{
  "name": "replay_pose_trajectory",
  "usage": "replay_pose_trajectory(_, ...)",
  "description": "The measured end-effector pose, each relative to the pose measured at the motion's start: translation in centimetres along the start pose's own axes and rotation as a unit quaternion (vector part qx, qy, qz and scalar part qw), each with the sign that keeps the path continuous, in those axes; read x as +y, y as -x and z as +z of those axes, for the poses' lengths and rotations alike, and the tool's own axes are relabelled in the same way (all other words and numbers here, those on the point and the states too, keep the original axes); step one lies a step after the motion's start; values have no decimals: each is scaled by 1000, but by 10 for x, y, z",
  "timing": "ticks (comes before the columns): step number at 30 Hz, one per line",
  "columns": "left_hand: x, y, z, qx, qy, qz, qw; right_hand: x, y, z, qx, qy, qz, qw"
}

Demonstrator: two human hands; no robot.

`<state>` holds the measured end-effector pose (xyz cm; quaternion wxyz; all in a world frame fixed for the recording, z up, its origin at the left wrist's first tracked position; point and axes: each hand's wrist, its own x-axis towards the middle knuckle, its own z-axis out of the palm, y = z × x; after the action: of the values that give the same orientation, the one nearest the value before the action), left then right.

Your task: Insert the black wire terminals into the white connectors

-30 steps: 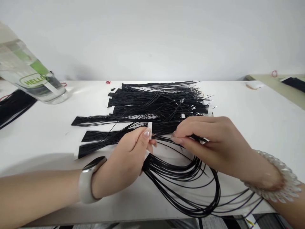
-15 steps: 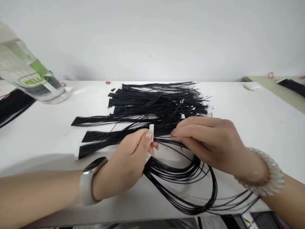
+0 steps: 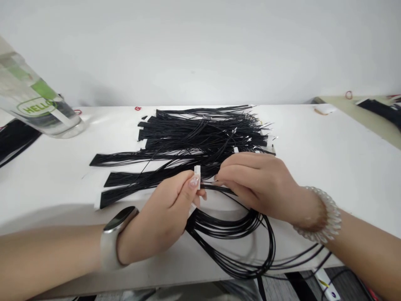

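My left hand (image 3: pixel 166 213) is closed around a small white plastic connector (image 3: pixel 197 172), its thumb pressed on the housing and the slotted upper end standing clear. Black wires (image 3: pixel 216 187) run out of the connector's right side. Just to the right, my right hand (image 3: pixel 261 186) is closed in a pinch on a thin black wire, fingertips a short way from the housing; the wire's tip is hard to make out. Below both hands hangs a looped bundle of black wires (image 3: pixel 232 232). A second white piece, partly hidden, shows under my left fingers.
Bundles of black wires (image 3: pixel 188 133) with bare metal ends on the right lie across the white table (image 3: pixel 313 167). A clear cup (image 3: pixel 40 100) of liquid stands at the left, near more black wires (image 3: pixel 15 140). Another dark bundle (image 3: pixel 380 110) lies far right.
My right hand has moved left, bringing its pinched fingertips closer to the connector. My left hand keeps its hold on the connector. The whole view has shifted slightly.
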<state>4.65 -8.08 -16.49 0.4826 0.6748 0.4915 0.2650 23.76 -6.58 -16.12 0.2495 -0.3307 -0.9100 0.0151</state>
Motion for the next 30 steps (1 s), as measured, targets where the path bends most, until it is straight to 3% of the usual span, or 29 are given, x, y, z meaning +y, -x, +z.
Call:
replay_pose_trajectory(4,-2,-1,-1,15,15,-23,1000,6,0,-10,-27,9,6,1000)
replay_pose_trajectory(8,-1,-3,-2,53,39,-57,996,4,5,-34,50,-57,65,995)
replay_pose_trajectory(9,-1,-4,-2,68,44,-65,995,2,6,-38,25,-106,90,990)
replay_pose_trajectory(11,1,-5,-2,91,52,-81,991,-5,9,-42,-104,-204,138,964)
replay_pose_trajectory(13,1,-6,-2,97,56,-86,990,-13,9,-35,-233,-264,144,925)
replay_pose_trajectory(14,0,-7,-1,96,56,-81,991,-18,8,-29,-262,-272,134,916)
replay_pose_trajectory(19,-5,-7,0,70,45,-44,996,-36,4,0,-191,-222,107,950)
replay_pose_trajectory(24,-4,-9,-2,45,10,-18,999,-37,5,4,-186,-203,124,953)
replay_pose_trajectory(30,1,-16,-6,0,26,-77,997,-34,9,7,-192,-225,117,948)
